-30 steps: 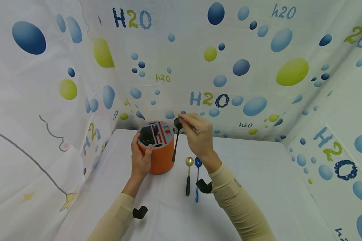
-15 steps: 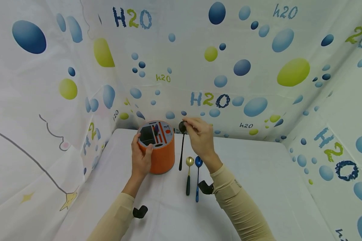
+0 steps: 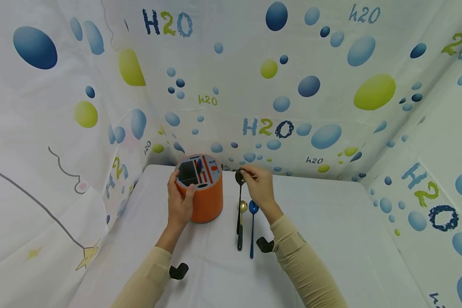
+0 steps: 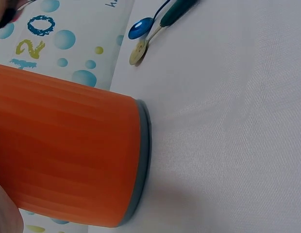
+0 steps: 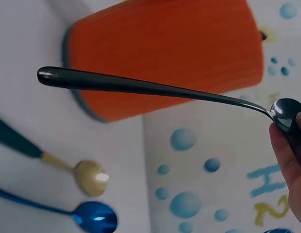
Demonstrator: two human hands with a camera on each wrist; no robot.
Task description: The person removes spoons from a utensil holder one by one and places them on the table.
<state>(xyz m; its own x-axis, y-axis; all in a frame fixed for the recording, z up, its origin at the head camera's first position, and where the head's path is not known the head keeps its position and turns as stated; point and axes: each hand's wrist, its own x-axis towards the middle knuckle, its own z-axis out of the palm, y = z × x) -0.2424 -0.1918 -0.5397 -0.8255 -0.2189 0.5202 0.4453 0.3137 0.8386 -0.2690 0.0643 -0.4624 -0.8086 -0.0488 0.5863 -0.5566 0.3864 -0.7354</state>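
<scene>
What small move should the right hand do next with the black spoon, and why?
Probably lower the black spoon flat onto the table left of the gold spoon. The right hand pinches its bowl, handle hanging down beside the two lying spoons, away from the orange holder.

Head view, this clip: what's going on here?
A person works at a white table. Their left hand grips the side of an upright orange holder with a slotted grey top. Their right hand pinches a black spoon by its bowl, handle hanging down, just right of the holder. A gold spoon with a dark handle and a blue spoon lie side by side on the table below that hand.
</scene>
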